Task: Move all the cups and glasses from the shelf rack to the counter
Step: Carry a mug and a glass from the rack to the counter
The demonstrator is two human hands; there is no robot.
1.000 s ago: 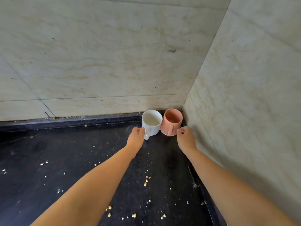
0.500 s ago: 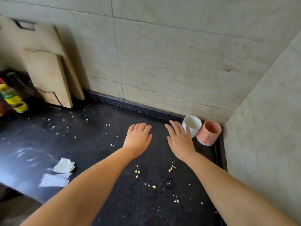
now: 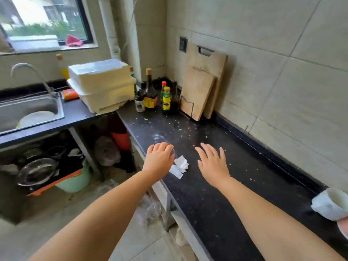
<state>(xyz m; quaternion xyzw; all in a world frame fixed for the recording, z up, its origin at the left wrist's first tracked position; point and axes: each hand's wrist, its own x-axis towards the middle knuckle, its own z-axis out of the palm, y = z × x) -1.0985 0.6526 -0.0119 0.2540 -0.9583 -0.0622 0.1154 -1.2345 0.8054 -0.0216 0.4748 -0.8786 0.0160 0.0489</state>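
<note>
A white mug (image 3: pixel 329 205) stands on the black counter (image 3: pixel 207 194) at the far right edge of the view, against the wall. Just below it a sliver of the pink mug (image 3: pixel 343 227) shows at the frame's edge. My left hand (image 3: pixel 159 159) hovers over the counter's front edge, fingers apart, holding nothing. My right hand (image 3: pixel 213 162) is spread flat above the counter's middle, also with nothing in it. Both hands are well to the left of the mugs. No shelf rack with cups is clearly visible.
Crumpled white paper (image 3: pixel 179 166) lies between my hands. Sauce bottles (image 3: pixel 150 91) and two wooden cutting boards (image 3: pixel 203 85) stand at the counter's far end. A white lidded box (image 3: pixel 101 83) sits by the steel sink (image 3: pixel 28 112). Pots sit under the sink counter.
My view has swung left, away from the corner. Both hands let go of the two mugs and drew back along the counter; the mugs now sit at the right edge.
</note>
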